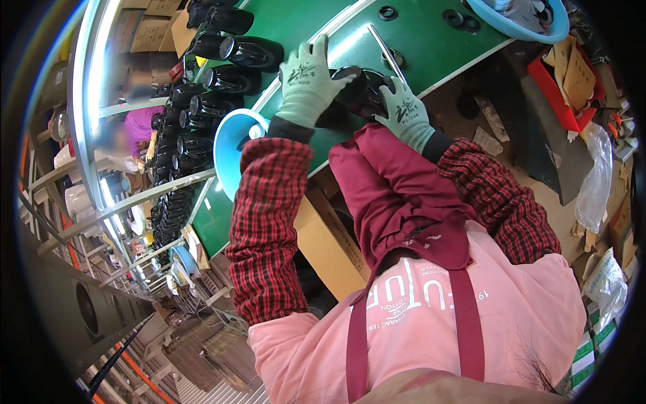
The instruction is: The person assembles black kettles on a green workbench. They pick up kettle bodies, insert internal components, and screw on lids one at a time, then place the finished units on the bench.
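Observation:
A glossy black rounded plastic housing (362,89) sits at the near edge of the green worktable, just above my lap. My right hand (406,118), in a pale green glove, grips its right side with thumb and fingers. My left hand (308,82), gloved alike, is at the housing's left, fingers stretched upward and apart. Its thumb reaches toward the housing; whether it touches I cannot tell. Behind my right hand a slim silver rod (385,48) slants over a black ring-shaped part (393,59). The housing's underside is hidden.
Several similar black housings (253,52) line the conveyor at left. A light-blue basin (232,148) stands by my left forearm; another blue basin (562,20) is at upper right. Black rings (461,20) lie on the table (431,57). A red bin (564,94) and cardboard box (330,246) flank me.

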Tool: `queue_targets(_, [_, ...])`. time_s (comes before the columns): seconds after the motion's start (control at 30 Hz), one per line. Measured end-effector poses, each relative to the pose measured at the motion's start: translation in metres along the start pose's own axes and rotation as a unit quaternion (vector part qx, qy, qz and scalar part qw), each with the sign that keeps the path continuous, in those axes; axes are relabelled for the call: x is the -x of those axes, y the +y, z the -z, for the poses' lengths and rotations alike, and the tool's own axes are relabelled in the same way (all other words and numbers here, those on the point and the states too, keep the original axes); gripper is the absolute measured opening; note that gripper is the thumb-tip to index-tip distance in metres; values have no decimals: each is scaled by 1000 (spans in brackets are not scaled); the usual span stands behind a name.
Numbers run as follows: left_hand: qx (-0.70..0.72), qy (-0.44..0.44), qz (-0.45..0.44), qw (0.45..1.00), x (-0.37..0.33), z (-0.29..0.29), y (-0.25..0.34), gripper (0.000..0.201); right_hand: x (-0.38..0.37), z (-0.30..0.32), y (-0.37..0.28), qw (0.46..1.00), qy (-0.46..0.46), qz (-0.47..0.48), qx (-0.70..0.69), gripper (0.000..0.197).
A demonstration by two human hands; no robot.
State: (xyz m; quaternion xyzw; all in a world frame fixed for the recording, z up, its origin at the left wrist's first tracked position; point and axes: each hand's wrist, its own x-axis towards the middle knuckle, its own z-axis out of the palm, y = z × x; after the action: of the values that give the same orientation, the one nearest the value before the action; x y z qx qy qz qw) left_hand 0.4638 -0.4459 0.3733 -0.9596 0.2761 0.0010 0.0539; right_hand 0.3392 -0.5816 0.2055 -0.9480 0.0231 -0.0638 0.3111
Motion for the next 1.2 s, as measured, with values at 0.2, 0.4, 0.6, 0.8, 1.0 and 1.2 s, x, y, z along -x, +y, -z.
queue_targets(0.2, [35,-143,-242,959,7,-11,-15,88,0,12,-4,999,-49,0,-6,66])
queue_targets(0.4, [23,-157,-67,985,15,-14,11,97,-3,3,-2,998,-55,6,13,65])
queue_targets(0.6, [-34,-22,-345,938,30,-54,-9,37,-31,19,42,968,-181,167,-47,71])
queue_targets(0.8, [-87,28,-405,910,36,-51,1,25,-70,46,50,924,-269,240,-129,71])
queue_targets(1.0, [68,169,-206,961,49,-25,-37,68,-141,48,49,967,-159,171,-100,54])
queue_targets(1.2, [288,127,-2,949,151,-121,-27,71,-310,-19,-60,976,15,134,-170,51])
